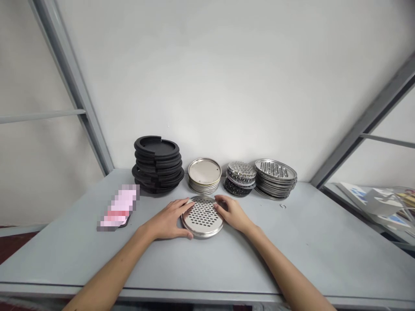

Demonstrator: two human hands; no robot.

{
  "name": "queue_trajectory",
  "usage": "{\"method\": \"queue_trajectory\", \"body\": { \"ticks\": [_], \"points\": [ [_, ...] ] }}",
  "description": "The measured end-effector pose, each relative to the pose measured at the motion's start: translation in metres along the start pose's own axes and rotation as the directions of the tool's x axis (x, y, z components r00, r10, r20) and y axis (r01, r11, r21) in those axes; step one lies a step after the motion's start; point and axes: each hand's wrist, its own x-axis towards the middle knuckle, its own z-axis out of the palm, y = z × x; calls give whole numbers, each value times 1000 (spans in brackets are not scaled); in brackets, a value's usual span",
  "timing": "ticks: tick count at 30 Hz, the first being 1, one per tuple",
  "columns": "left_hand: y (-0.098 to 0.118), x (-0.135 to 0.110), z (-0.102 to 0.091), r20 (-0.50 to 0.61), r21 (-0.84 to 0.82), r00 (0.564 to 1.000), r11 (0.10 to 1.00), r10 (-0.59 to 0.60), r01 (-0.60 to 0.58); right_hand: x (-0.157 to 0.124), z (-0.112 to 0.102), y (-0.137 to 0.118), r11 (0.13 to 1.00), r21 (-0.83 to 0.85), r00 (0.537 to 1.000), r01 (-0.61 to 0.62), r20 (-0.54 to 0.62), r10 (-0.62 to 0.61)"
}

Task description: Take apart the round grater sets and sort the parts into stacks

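A round, shiny metal grater disc [203, 216] with rows of oval slots lies flat on the grey table in front of me. It has a raised rim, and its lower edge looks layered; I cannot tell if there is more than one piece. My left hand [170, 218] grips its left side, the thumb at the front rim and the fingers over the top left. From the right, my right hand [231, 211] holds the opposite rim, fingers curled at the upper right edge. Both hands partly cover the disc's sides.
Along the wall stand a stack of black rings [158, 166], a stack of plain metal discs [204, 172], a shorter stack of small grater plates [240, 177] and a taller stack of grater discs [275, 179]. A blurred pink phone-like item [119, 207] lies left; a small ring [283, 206] lies right.
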Motion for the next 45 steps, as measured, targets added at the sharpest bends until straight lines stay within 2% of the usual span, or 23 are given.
{"method": "queue_trajectory", "body": {
  "ticks": [4, 8, 11, 15, 20, 22, 24, 26, 29, 32, 35, 38, 41, 43, 45],
  "points": [
    [0, 1, -3, -58, -52, 998, 998, 37, -40, 2, -6, -3, 978, 203, 999, -49, -9, 52],
    [-1, 3, -5, -178, -175, 982, 980, 62, -93, -2, -18, -13, 944, 319, 996, 86, -26, -82],
    [-2, 3, -5, -220, -214, 975, 975, 16, -64, -5, -18, -16, 935, 288, 979, 205, -71, -193],
    [-2, 4, -5, -236, -237, 972, 970, 3, -60, -5, -11, -14, 947, 230, 966, 225, -183, -185],
    [6, 5, -8, -314, -238, 941, 949, 128, -209, -5, -11, -12, 922, 178, 914, 345, -287, -287],
    [9, 7, -7, -342, -240, 932, 947, 123, -213, -6, -13, -13, 917, 157, 900, 367, -308, -308],
    [10, 8, -5, -347, -289, 936, 944, 54, -161, -6, -14, -14, 924, 162, 907, 347, -307, -287],
    [10, 10, 0, -330, -371, 944, 922, -18, -112, -5, -15, -15, 937, 200, 934, 287, -277, -226],
    [8, 14, 6, -339, -515, 937, 851, -89, -105, -4, -15, -18, 921, 347, 980, 176, -148, -131],
    [6, 16, 6, -319, -679, 931, 728, -175, -96, -3, -12, -23, 828, 556, 993, 69, 38, -109],
    [6, 16, 3, -199, -792, 953, 610, -228, -19, -2, -9, -29, 708, 706, 987, -18, 127, -101],
    [5, 15, 1, -106, -834, 970, 551, -217, 32, -2, -10, -30, 618, 782, 994, -82, 107, -4],
    [3, 15, 0, -59, -885, 983, 465, -175, 30, -1, -15, -24, 568, 815, 990, -117, 51, 130],
    [0, 15, -2, -65, -908, 985, 419, -161, 8, -1, -20, -20, 589, 802, 987, -96, -2, 163],
    [-2, 16, -3, -103, -896, 982, 443, -161, -21, -2, -23, -17, 666, 745, 988, -41, -67, 137]
  ]
}}
